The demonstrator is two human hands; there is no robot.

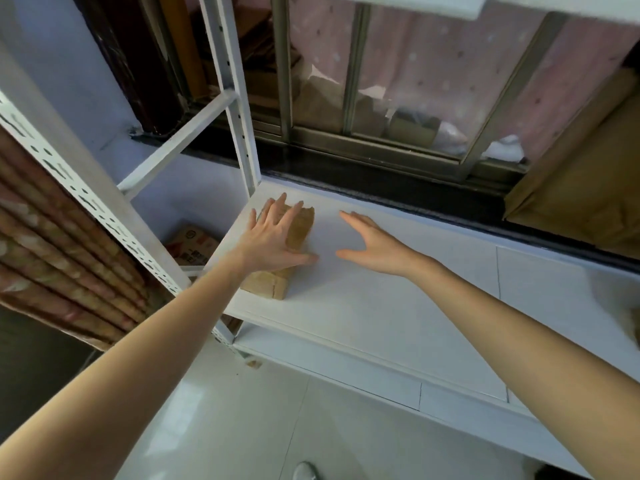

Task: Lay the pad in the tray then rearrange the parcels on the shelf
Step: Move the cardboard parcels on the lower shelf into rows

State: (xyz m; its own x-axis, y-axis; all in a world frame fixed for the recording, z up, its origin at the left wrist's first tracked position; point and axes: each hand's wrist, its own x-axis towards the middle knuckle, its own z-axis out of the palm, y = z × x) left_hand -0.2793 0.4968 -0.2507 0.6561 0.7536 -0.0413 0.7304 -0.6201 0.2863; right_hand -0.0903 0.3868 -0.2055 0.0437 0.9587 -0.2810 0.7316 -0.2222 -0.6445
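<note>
A brown cardboard parcel point(298, 233) lies flat at the left end of the white shelf board point(398, 299), close to the shelf's upright post. My left hand point(273, 237) rests palm down on top of the parcel with its fingers spread. My right hand point(370, 244) hovers just to the right of the parcel, fingers apart and holding nothing, a small gap away from the parcel's side. No pad or tray shows in view.
A white perforated shelf post point(239, 109) rises behind the parcel. A window with a dark sill point(381, 181) runs along the back. A large brown box point(588, 188) stands at the right. A printed carton point(192, 245) sits on a lower level at the left.
</note>
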